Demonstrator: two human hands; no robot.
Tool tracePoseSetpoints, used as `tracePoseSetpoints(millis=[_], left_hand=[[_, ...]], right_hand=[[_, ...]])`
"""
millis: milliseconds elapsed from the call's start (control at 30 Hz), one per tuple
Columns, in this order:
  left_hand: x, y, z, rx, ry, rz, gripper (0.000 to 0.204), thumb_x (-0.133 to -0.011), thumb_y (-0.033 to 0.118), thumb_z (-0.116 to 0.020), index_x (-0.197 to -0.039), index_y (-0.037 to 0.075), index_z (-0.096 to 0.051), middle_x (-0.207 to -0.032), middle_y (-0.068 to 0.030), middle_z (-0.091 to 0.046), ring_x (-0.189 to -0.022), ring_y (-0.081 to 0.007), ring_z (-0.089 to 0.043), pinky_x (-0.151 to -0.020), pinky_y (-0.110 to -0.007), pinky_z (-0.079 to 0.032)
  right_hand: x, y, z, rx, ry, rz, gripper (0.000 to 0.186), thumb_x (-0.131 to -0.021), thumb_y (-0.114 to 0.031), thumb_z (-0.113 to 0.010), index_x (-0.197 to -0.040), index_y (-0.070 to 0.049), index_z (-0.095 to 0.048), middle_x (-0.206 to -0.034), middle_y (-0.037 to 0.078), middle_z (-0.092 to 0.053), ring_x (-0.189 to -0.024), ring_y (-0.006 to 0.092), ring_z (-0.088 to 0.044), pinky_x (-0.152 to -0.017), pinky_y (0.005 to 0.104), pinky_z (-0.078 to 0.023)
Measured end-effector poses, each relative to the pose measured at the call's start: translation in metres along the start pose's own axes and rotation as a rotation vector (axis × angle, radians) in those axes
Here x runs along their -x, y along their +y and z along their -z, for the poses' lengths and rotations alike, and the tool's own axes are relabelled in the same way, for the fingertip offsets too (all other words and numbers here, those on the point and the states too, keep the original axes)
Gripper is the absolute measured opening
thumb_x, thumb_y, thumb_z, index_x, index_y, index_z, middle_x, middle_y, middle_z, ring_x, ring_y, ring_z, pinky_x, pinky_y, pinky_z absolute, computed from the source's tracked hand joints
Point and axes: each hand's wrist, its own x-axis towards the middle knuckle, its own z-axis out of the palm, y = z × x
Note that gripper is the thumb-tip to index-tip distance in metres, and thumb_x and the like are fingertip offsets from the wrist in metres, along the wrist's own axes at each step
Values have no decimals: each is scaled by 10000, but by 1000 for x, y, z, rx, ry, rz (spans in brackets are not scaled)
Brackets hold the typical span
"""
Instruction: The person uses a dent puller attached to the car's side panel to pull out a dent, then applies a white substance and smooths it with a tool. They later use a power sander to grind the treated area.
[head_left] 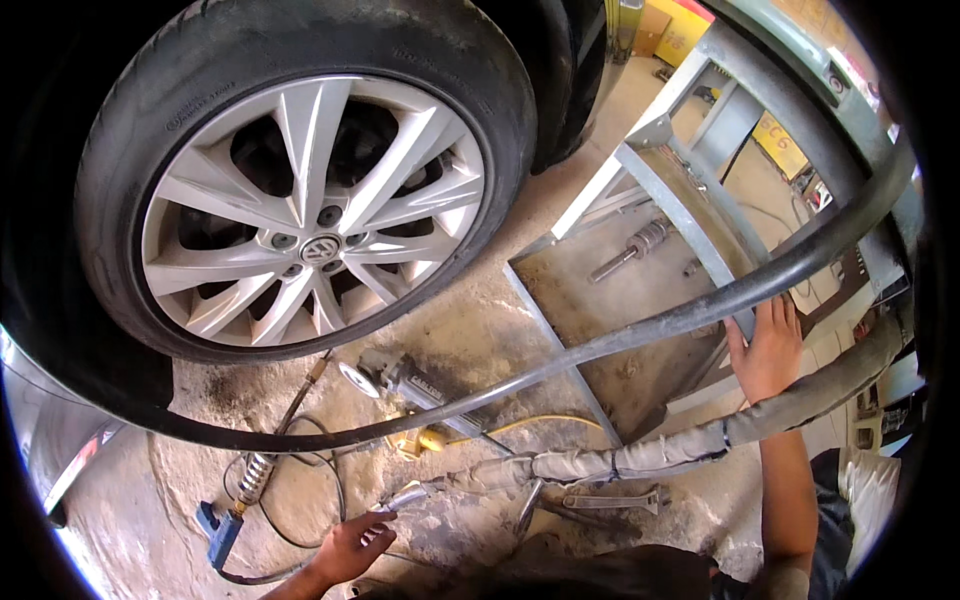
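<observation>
My left hand [350, 548] is low in the view with its fingers curled. Its fingertips meet the shiny metal end [405, 496] of a thick cable [580, 465] wrapped in dirty cloth and tied with dark bands. Farther right, my right hand [770, 350] grips the edge of a grey metal frame [690, 225], thumb on one side and fingers on the other. The wrapped cable passes over my right forearm. A thick black hose [640, 335] arcs over the frame, close to my right hand.
A car wheel [320, 215] fills the upper left. On the stained floor lie an angle grinder [425, 388], a yellow connector [417, 440], an adjustable wrench [612, 500] and a blue tool [222, 535] with a thin hose. A threaded metal piece [630, 252] lies inside the frame.
</observation>
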Motion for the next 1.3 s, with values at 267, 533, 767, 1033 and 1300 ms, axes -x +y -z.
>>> tracePoseSetpoints(millis=[267, 533, 767, 1033, 1300], left_hand=[[-9, -5, -1, -18, 27, -13, 307, -867, 189, -631, -1130, 33, -605, -873, -92, -678, -739, -139, -639, -672, -276, -518], [-28, -29, -12, -17, 24, -170, 272, -877, 132, -600, -1137, 56, -592, -890, -102, -658, -769, -160, -624, -599, -295, -516], [-28, -21, -11, -253, 102, -319, 356, -826, 192, -678, -1149, 74, -588, -959, -105, -640, -878, -236, -610, -763, -364, -489], [-21, 17, -6, -96, -325, 51, 494, -966, 428, -362, -1196, 47, -576, -1124, -179, -621, -1061, -294, -575, -934, -394, -421], [-18, -29, -7, -328, -440, 26, 582, -916, 518, -418, -1226, 45, -555, -1212, -221, -559, -1155, -357, -507, -993, -428, -383]], right_hand=[[-2, 4, -14, -48, 19, -38, 360, -676, -97, -711, -997, -5, -577, -984, 174, -575, -949, 361, -565, -749, 418, -498], [-12, 35, -36, 34, -40, -62, 294, -741, -208, -694, -878, -58, -481, -808, 118, -588, -714, 310, -618, -577, 398, -483], [-31, 62, -66, 74, -11, -123, 292, -771, -254, -676, -831, -64, -462, -675, 125, -593, -584, 320, -611, -518, 413, -482], [-43, 82, -94, 25, 55, -147, 298, -742, -226, -693, -849, -53, -475, -655, 138, -590, -577, 329, -605, -515, 412, -472], [-40, 90, -121, -214, 196, -138, 214, -775, -114, -644, -806, -13, -457, -653, 189, -558, -589, 366, -588, -526, 428, -450]])
